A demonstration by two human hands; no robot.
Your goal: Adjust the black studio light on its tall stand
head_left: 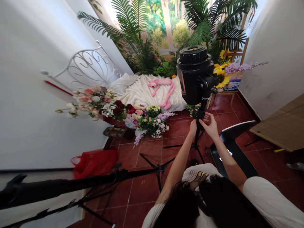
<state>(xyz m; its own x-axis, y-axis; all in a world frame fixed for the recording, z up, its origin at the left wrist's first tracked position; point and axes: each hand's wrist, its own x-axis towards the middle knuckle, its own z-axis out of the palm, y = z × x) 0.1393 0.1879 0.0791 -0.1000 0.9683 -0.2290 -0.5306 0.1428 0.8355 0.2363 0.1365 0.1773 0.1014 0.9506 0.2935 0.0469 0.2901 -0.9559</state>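
A black studio light [191,77] sits at the top of a black light stand [197,134], tilted with its round front facing up and away. My left hand [193,127] is closed on the stand's pole just under the head, its fingers mostly hidden. My right hand [210,125] is at the same height on the other side, thumb against the pole's collar and fingers curled around it. The stand's tripod legs spread on the floor below my hands.
Another black stand [95,182] runs across the lower left, with a red bag [95,162] behind it. A black chair [234,152] stands close on my right. Flower bunches [152,122] and a white-draped bed [140,91] with a pink plush toy [163,88] lie ahead.
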